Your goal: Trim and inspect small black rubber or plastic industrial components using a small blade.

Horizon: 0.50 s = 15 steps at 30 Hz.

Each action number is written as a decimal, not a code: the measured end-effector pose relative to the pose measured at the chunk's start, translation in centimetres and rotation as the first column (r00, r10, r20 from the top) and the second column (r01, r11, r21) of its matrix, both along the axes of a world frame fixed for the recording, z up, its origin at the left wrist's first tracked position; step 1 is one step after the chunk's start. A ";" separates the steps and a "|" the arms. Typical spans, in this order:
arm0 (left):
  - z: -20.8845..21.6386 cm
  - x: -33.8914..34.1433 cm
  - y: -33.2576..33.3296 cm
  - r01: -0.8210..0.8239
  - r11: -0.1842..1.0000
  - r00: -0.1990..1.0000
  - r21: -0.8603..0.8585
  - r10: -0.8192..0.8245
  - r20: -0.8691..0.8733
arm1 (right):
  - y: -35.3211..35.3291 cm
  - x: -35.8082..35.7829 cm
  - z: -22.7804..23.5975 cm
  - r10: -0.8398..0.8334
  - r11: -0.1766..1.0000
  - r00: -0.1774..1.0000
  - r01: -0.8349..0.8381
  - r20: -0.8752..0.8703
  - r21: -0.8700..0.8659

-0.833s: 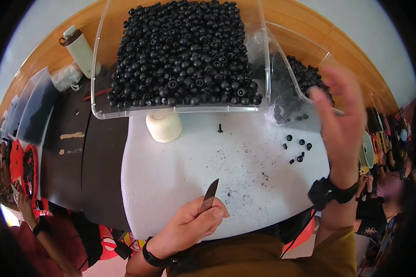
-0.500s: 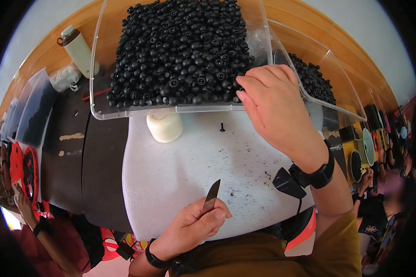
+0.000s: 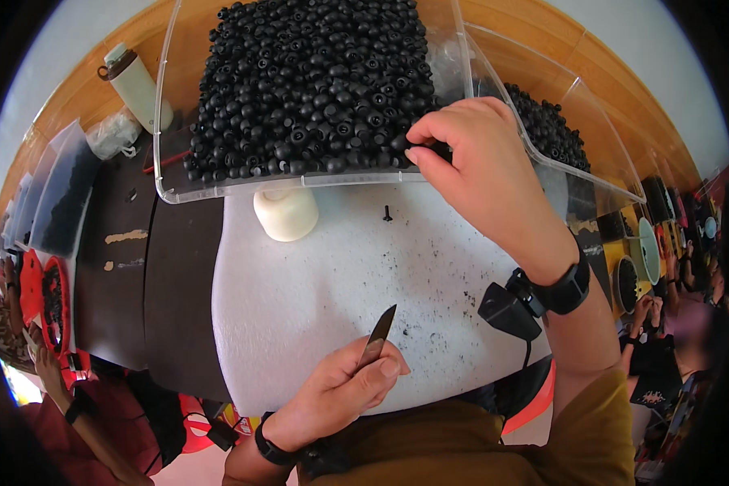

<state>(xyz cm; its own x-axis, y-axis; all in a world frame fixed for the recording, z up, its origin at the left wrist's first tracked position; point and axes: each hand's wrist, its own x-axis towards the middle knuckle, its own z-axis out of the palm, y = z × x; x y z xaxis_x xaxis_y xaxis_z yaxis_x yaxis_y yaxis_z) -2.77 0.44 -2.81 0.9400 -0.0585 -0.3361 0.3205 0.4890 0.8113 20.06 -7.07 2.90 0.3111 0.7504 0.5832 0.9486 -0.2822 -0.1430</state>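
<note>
In my left hand is a small knife, its dark blade pointing up and away from me over the white foam sheet. My right hand reaches to the near right edge of a clear plastic bin heaped with small round black parts. Its thumb and forefinger close round one black part at the tips; the other fingers curl out of sight. A small black stem-shaped piece lies on the foam. Left of it stands a cream-white round block, close against the bin.
A second clear bin with black parts stands at the right. A pale bottle and a crumpled plastic bag stand at the far left of the dark table. Other people's hands show at both sides.
The thumb and forefinger of my right hand have come together at the bin's edge, the hand shifting slightly away from me. My left hand tilted the knife slightly to the right.
</note>
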 end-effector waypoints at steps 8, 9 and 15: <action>1.1 -0.7 -0.2 -0.102 0.993 0.995 0.061 0.103 -0.011 | -2.4 -3.4 0.8 0.138 0.967 0.960 -0.078 -0.245 0.242; 1.5 -0.7 -0.1 -0.176 0.979 0.984 0.102 0.172 0.045 | -3.0 -4.4 0.5 0.146 0.967 0.956 -0.084 -0.253 0.241; 1.6 1.0 -0.9 -0.328 0.933 0.932 0.144 0.296 0.209 | -6.6 -9.1 -3.1 0.425 0.902 0.397 -0.110 -0.814 0.418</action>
<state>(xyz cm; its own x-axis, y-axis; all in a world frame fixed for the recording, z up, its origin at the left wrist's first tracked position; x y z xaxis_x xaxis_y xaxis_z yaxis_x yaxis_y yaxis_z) -1.75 -0.42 -1.19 0.9467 0.2915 -0.1368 0.0142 0.3866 0.9221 10.95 -13.65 -0.22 0.5727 0.7643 0.2964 0.2768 0.1600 -0.9475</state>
